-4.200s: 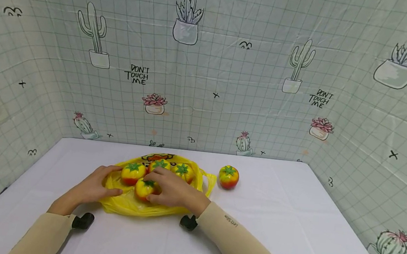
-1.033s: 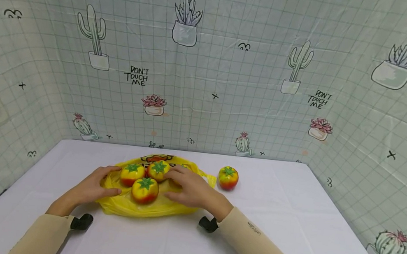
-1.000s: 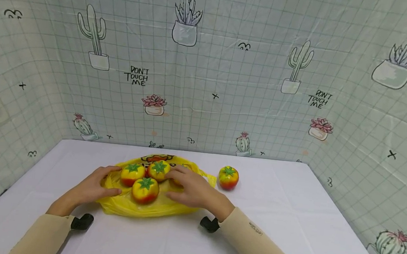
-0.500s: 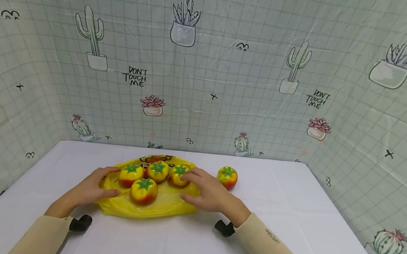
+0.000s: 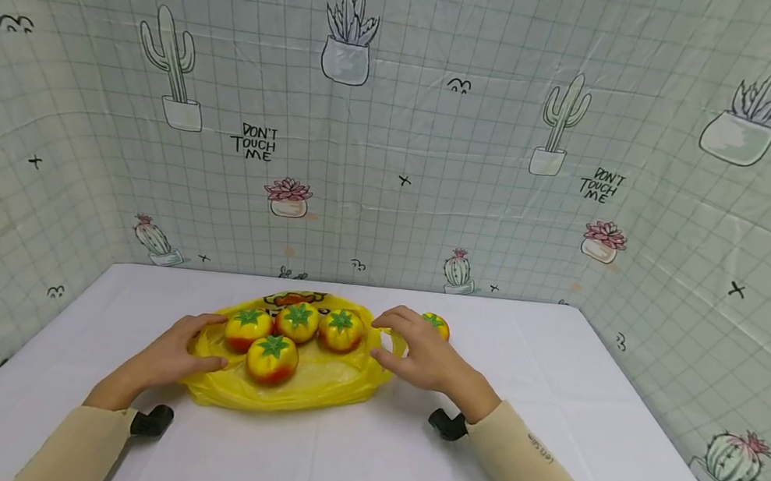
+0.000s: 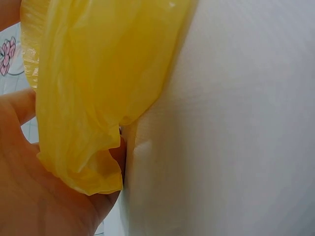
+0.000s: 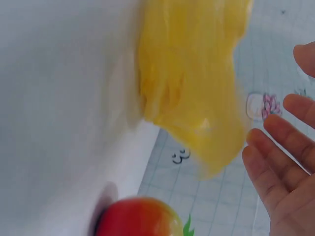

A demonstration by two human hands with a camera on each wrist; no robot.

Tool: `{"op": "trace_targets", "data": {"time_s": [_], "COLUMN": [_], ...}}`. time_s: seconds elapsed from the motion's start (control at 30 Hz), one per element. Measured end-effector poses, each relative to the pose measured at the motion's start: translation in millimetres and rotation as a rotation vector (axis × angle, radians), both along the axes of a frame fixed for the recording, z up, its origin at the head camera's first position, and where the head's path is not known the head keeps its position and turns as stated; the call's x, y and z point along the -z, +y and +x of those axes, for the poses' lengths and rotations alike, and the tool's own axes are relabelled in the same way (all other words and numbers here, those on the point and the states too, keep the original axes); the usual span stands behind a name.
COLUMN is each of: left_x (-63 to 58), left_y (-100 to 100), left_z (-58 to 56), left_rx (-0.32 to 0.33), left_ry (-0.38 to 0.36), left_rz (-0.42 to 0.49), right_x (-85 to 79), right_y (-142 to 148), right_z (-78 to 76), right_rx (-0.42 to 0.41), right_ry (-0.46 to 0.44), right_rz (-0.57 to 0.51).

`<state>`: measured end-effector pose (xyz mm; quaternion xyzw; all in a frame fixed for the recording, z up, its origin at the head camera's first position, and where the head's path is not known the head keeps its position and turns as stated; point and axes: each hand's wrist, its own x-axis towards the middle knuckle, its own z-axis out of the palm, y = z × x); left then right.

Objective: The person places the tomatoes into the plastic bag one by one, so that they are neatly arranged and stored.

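Observation:
A yellow plastic bag lies spread on the table with several yellow-and-red tomatoes, green star-shaped tops up, on or in it. My left hand grips the bag's left edge, thumb and fingers curved round it. In the left wrist view, yellow film hides part of the fingers. My right hand holds nothing; its fingers are apart near the bag's right handle loop. Just behind that hand, one more tomato stands on the table, partly hidden. The right wrist view shows this tomato low down, clear of the fingers.
A white cloth covers the table. Patterned fabric walls with printed cacti close in the back and both sides. A black wrist device sits under the left wrist, another black device under the right.
My right hand has left the front tomato, then the rightmost one on the bag, and moved right towards the separate tomato. The left hand stays at the bag's edge.

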<state>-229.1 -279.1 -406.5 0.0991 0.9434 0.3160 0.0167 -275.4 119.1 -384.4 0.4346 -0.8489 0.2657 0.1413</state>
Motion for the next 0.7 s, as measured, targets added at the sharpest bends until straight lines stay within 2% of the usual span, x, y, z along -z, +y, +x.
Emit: {"op": "trace_targets", "data": {"time_s": [0.3,0.7], "left_x": [-0.2,0.8], "left_y": [-0.3,-1.1], "left_z": [0.0,-0.5], "left_rx": [0.004,-0.003], "left_ry": [-0.001,-0.003], "left_rz": [0.004,0.010], "right_x": [-1.1,6.5], "right_y": [16.7,37.6], "right_z": [-12.4,-29.4], "right_rx": [0.070,0.156], "right_ry": [0.045,0.026], "right_rz": [-0.048,-0.067]}}
